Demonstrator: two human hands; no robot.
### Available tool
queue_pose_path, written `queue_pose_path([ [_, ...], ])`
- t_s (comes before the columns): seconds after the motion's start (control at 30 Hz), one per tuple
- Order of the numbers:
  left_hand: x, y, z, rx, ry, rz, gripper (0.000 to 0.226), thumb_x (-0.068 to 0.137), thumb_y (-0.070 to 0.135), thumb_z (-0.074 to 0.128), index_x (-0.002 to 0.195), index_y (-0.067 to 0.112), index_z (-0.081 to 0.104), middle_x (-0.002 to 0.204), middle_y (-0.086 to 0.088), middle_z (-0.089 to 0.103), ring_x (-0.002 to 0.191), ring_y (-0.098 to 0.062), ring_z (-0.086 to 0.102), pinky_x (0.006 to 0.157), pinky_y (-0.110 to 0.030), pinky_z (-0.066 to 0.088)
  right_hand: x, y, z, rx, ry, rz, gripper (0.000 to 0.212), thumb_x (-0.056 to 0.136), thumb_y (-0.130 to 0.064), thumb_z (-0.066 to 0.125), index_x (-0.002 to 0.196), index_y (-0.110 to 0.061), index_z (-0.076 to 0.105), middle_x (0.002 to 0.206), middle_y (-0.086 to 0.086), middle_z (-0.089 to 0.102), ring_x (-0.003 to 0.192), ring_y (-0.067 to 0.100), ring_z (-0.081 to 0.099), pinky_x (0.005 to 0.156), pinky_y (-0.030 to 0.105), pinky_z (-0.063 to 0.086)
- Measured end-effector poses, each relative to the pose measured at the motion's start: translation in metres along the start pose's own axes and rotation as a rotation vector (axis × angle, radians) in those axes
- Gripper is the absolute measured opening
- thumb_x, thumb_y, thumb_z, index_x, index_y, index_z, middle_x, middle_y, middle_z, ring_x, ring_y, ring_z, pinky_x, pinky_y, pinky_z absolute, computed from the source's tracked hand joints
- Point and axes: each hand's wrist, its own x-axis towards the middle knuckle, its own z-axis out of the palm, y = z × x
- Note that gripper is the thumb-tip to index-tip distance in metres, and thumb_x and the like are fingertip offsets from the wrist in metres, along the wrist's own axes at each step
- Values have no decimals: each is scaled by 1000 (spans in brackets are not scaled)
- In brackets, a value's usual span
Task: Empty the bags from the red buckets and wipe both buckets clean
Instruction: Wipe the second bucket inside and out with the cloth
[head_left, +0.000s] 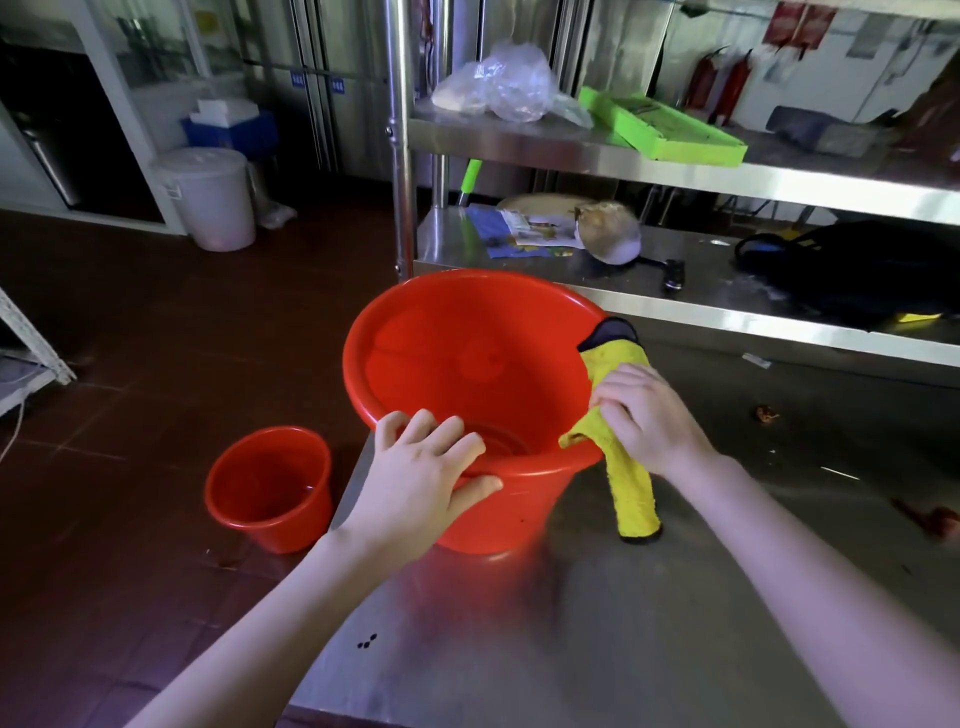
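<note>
Big red bucket on steel surface, at its L edge, mouth up toward camera. Gripped at near rim by L hand: fingers curled inside, thumb outside on wall. Over R rim, yellow cloth w/ dark edging, clutched and pressed to rim by R hand; lower end hanging outside, down to surface. Small red bucket upright on floor, just L of surface, apart from both hands. Behind: shelf w/ green tray and clear plastic bag; white lidded bin far L.
</note>
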Motion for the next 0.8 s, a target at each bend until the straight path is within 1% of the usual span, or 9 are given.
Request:
queue_pose_path([
  [0.13,3,11,-8,65,-43,-36,43,89,54,42,89,19,67,80,4,55,75,-26,53,83,-47,44,-23,-59,36,-64,335,100,30,81,-19,40,55,-13,52,57,4,52,62,29,49,71,38,39],
  [0.23,3,11,-15,57,-81,-5,43,88,54,41,89,19,67,79,3,55,76,-25,56,82,-45,45,-36,-98,54,-82,439,75,25,82,-19,46,57,-17,51,56,-3,48,58,23,42,68,35,35],
  [0.33,3,-18,-24,-14,-133,72,51,87,63,39,97,22,67,85,7,57,86,-21,57,86,-43,43,-34,-83,43,-47,364,-52,25,81,-20,45,58,-15,53,55,-3,48,56,22,44,62,35,37],
  [0.47,9,-75,-30,0,-246,137,59,88,67,34,113,22,63,107,7,57,115,-19,52,113,-52,27,-24,-19,7,-27,107,-118,35,83,-26,36,62,-9,58,62,2,56,66,28,52,73,37,39],
  [0.57,14,-67,-20,-6,-228,163,59,92,63,30,111,17,63,101,3,55,106,-23,53,113,-54,29,-17,9,-2,10,43,-43,46,86,-28,31,67,-2,63,69,7,61,76,31,55,82,37,40],
  [0.6,14,-60,-15,5,-196,152,58,92,63,31,107,17,63,96,3,54,101,-24,54,110,-55,33,-17,9,-1,38,94,6,46,86,-26,30,65,0,62,67,9,60,75,31,53,82,39,41],
  [0.67,12,-47,-10,17,-141,113,54,89,61,36,101,16,64,91,1,54,94,-27,55,102,-55,39,-24,-5,9,59,299,123,38,86,-19,32,56,-5,51,60,7,51,68,29,48,75,42,44],
  [0.73,13,-31,-8,22,-110,70,53,86,61,39,98,16,65,89,0,55,90,-29,56,97,-53,42,-34,-41,31,-18,478,209,30,82,-15,37,54,-12,47,57,6,46,63,29,45,70,41,41],
  [0.8,12,-11,-6,29,-75,29,46,83,57,45,92,17,65,84,0,55,83,-30,55,89,-51,45,-41,-86,55,-120,520,255,25,80,-17,44,57,-14,51,58,4,50,64,30,45,72,41,39],
])
